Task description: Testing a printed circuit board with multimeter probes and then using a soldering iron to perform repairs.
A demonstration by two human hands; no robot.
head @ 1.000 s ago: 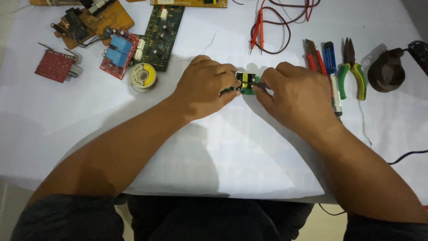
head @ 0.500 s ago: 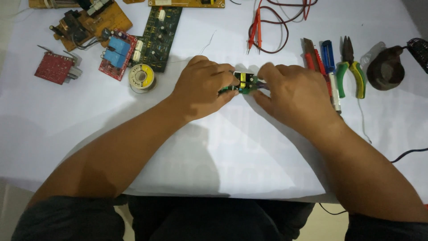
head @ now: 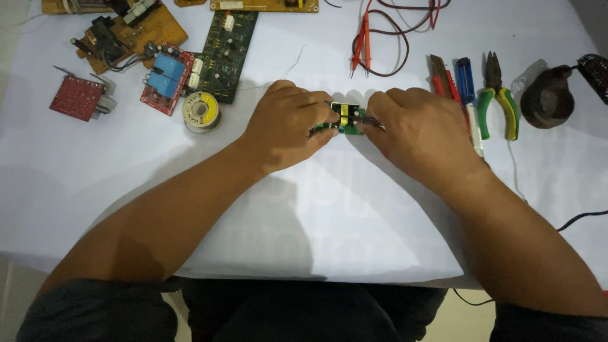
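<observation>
- The left hand (head: 288, 126) and the right hand (head: 421, 130) meet at the middle of the white tabletop (head: 316, 209), both on a small green circuit board (head: 345, 120) with a yellow part on top.
- The fingers of the left hand are closed on the board's left end; the fingers of the right hand are closed on its right end. The board sits between the two hands, low over the tabletop; whether it touches the surface cannot be told.
- Just left of the left hand lies a spool of solder wire (head: 201, 111).
- Beyond the spool lie a dark green circuit board (head: 227, 54), a red board with blue blocks (head: 166, 77), a small red board (head: 77, 97) and a brown board (head: 130, 35).
- Right of the right hand lie screwdrivers (head: 465, 82) and green-handled pliers (head: 497, 104), side by side.
- Red and black test leads (head: 380, 38) lie at the far edge, above the hands.
</observation>
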